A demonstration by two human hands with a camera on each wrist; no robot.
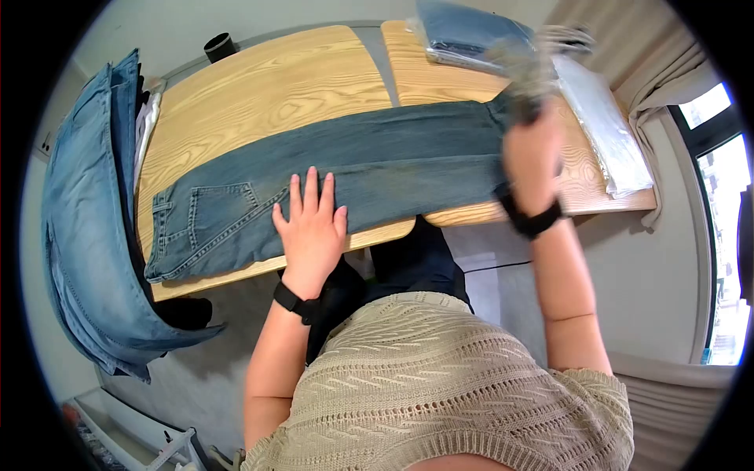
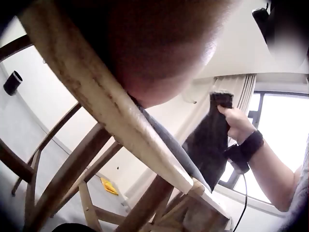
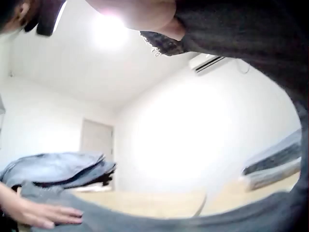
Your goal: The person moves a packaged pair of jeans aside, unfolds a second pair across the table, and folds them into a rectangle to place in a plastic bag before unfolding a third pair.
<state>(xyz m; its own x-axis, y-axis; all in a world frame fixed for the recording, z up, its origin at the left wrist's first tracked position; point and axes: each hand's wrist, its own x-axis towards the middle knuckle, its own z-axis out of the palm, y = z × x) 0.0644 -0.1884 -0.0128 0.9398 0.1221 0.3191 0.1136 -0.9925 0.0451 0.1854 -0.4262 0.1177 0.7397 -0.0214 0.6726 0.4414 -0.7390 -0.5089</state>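
A pair of blue-grey jeans point(image 1: 393, 169) lies folded lengthwise across the wooden table, waistband at the left. My left hand point(image 1: 310, 231) rests on them with spread fingers, just right of the pocket. At the right end, my right hand point(image 1: 534, 161) grips the leg near its hem and holds it up off the table; the hem point(image 1: 542, 67) is blurred in the head view. From the left wrist view, the raised leg point(image 2: 207, 137) hangs dark below the right hand point(image 2: 236, 123). The frayed hem point(image 3: 166, 44) also shows in the right wrist view.
Light-blue jeans point(image 1: 86, 212) hang over the table's left end. Bagged folded jeans point(image 1: 471, 39) and a clear plastic bag point(image 1: 601, 125) lie at the right. A black cup-like object point(image 1: 220, 49) stands at the back. Two tabletops point(image 1: 275, 78) meet at a gap.
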